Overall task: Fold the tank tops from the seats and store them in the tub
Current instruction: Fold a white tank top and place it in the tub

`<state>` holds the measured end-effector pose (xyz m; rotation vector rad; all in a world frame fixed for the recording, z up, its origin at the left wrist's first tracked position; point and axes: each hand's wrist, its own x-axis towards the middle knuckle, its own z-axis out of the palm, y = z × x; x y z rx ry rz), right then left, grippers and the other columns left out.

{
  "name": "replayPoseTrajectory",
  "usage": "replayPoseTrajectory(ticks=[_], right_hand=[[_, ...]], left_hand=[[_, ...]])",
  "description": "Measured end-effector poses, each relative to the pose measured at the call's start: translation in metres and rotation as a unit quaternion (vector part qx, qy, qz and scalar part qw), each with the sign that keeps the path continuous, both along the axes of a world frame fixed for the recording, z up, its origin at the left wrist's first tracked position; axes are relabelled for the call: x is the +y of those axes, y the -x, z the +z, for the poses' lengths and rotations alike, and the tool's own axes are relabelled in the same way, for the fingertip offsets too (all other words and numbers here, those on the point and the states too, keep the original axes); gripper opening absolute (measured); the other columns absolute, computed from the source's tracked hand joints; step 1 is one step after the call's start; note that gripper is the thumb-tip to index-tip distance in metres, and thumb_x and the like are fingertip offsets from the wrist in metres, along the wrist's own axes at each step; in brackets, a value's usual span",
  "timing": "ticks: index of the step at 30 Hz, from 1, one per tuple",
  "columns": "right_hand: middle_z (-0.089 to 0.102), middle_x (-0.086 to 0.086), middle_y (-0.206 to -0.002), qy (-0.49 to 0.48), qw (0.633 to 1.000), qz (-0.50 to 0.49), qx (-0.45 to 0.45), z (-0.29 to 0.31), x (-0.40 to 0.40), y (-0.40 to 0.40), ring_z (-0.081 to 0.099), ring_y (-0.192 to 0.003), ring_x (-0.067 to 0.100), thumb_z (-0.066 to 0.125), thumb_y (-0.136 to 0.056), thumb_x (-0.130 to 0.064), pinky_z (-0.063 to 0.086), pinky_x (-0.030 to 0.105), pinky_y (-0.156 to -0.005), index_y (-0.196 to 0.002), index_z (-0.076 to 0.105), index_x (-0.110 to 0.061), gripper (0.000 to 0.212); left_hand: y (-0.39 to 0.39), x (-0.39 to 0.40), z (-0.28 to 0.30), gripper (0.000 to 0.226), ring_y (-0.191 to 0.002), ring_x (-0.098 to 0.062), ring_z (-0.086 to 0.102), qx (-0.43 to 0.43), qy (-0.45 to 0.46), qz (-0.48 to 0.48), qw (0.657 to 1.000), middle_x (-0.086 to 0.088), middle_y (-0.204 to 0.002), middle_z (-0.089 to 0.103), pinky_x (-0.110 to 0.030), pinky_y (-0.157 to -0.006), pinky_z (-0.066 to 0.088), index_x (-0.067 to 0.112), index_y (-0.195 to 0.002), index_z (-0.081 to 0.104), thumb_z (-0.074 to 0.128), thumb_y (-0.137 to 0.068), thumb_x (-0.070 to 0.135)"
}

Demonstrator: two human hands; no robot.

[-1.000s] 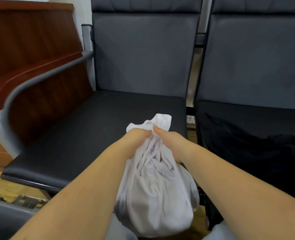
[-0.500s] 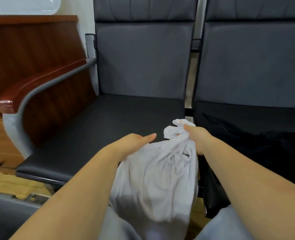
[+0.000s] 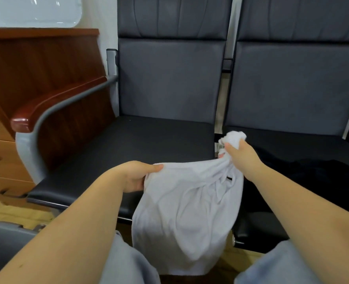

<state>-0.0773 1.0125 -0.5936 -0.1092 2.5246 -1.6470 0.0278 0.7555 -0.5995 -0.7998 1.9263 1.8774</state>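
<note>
Two dark seats (image 3: 149, 144) beyond the fingers; black garment (image 3: 313, 173) waits rightward. White tank top (image 3: 188, 208) hangs unfolded between hands. Left hand (image 3: 134, 175) pinches one edge, right hand (image 3: 243, 156) clutches the bunched straps. Grey tub (image 3: 3, 240) lower-left. Folding barely begun.

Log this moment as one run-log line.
stage: unfolding | left hand: grips white cotton tank top | right hand: grips its bunched end | black garment: right seat

Tub (image 3: 3, 238) cropped at frame corner
</note>
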Motion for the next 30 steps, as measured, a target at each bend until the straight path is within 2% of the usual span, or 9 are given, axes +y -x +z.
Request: replayPoseTrajectory(ticks=[3,6,8,11,14,17,20,24,30], right_hand=[[0.067,-0.008,-0.093,-0.078,0.978,0.166,0.097,0.014,-0.011,-0.028,0.061,-0.080,-0.003,0.058,-0.094,-0.018,0.045,0.007,-0.068,-0.111,0.059,-0.021,0.017],[0.068,-0.010,-0.105,-0.209,0.918,0.307,0.139,0.011,-0.022,-0.049,0.063,-0.096,0.006,0.063,-0.090,-0.021,0.050,0.025,-0.086,-0.107,0.067,-0.028,0.018],[0.063,-0.013,-0.119,-0.285,0.875,0.373,0.119,0.004,-0.025,-0.062,0.057,-0.108,0.007,0.060,-0.090,-0.021,0.047,0.028,-0.095,-0.116,0.067,-0.033,0.029],[0.057,-0.014,-0.124,-0.319,0.854,0.403,0.080,-0.003,-0.025,-0.070,0.054,-0.112,0.010,0.064,-0.086,-0.017,0.047,0.031,-0.098,-0.122,0.063,-0.038,0.042],[0.052,-0.011,-0.125,-0.323,0.859,0.396,0.033,0.006,-0.017,-0.068,0.053,-0.111,0.013,0.070,-0.083,-0.018,0.049,0.031,-0.095,-0.132,0.053,-0.034,0.054],[0.052,-0.012,-0.122,-0.330,0.863,0.381,-0.017,0.017,-0.001,-0.059,0.052,-0.107,0.008,0.072,-0.082,-0.014,0.045,0.020,-0.088,-0.136,0.048,-0.031,0.062],[0.060,-0.009,-0.119,-0.312,0.893,0.323,-0.035,0.020,0.017,-0.048,0.058,-0.106,0.007,0.071,-0.083,-0.014,0.045,0.016,-0.085,-0.128,0.057,-0.025,0.048],[0.060,-0.004,-0.112,-0.341,0.914,0.220,-0.018,0.017,0.035,-0.038,0.058,-0.106,0.016,0.070,-0.085,-0.014,0.048,0.026,-0.088,-0.117,0.066,-0.020,0.033],[0.064,0.005,-0.084,-0.308,0.942,0.125,-0.050,0.016,0.057,-0.027,0.062,-0.079,0.020,0.077,-0.079,-0.011,0.055,0.029,-0.073,-0.085,0.068,-0.011,0.011]], left_hand=[[-0.005,-0.003,0.002,0.011,-0.092,-0.025,0.066,0.011,-0.019,0.075,0.997,-0.010,-0.103,0.068,-0.036,-0.065,0.053,0.011,-0.099,0.062,0.065,-0.090,0.015],[-0.009,-0.009,0.000,0.014,-0.092,-0.026,0.067,0.027,-0.006,0.098,0.995,-0.011,-0.103,0.068,-0.035,-0.067,0.053,0.007,-0.103,0.063,0.064,-0.091,0.014],[-0.010,-0.012,-0.003,0.020,-0.095,-0.027,0.067,0.024,0.008,0.109,0.994,-0.012,-0.106,0.068,-0.037,-0.073,0.055,0.006,-0.108,0.062,0.065,-0.090,0.015],[-0.011,-0.014,-0.005,0.015,-0.095,-0.026,0.066,0.023,0.024,0.115,0.993,-0.012,-0.107,0.067,-0.036,-0.073,0.055,0.008,-0.106,0.062,0.063,-0.091,0.011],[-0.011,-0.017,-0.008,0.018,-0.098,-0.026,0.065,0.041,0.031,0.108,0.993,-0.011,-0.110,0.067,-0.036,-0.082,0.054,0.007,-0.111,0.064,0.061,-0.093,0.009],[-0.013,-0.021,-0.009,0.021,-0.099,-0.025,0.065,0.055,0.045,0.107,0.992,-0.010,-0.112,0.067,-0.035,-0.083,0.053,0.008,-0.114,0.065,0.060,-0.094,0.010],[-0.016,-0.025,-0.010,0.016,-0.096,-0.023,0.065,0.060,0.058,0.106,0.991,-0.008,-0.109,0.067,-0.033,-0.076,0.054,0.011,-0.108,0.067,0.060,-0.094,0.009],[-0.019,-0.031,-0.010,0.013,-0.095,-0.022,0.066,0.059,0.079,0.105,0.990,-0.007,-0.107,0.068,-0.030,-0.069,0.054,0.013,-0.103,0.069,0.061,-0.093,0.010],[-0.022,-0.041,-0.012,0.020,-0.099,-0.023,0.066,0.058,0.103,0.104,0.988,-0.008,-0.112,0.067,-0.032,-0.074,0.057,0.012,-0.110,0.068,0.065,-0.090,0.012]])
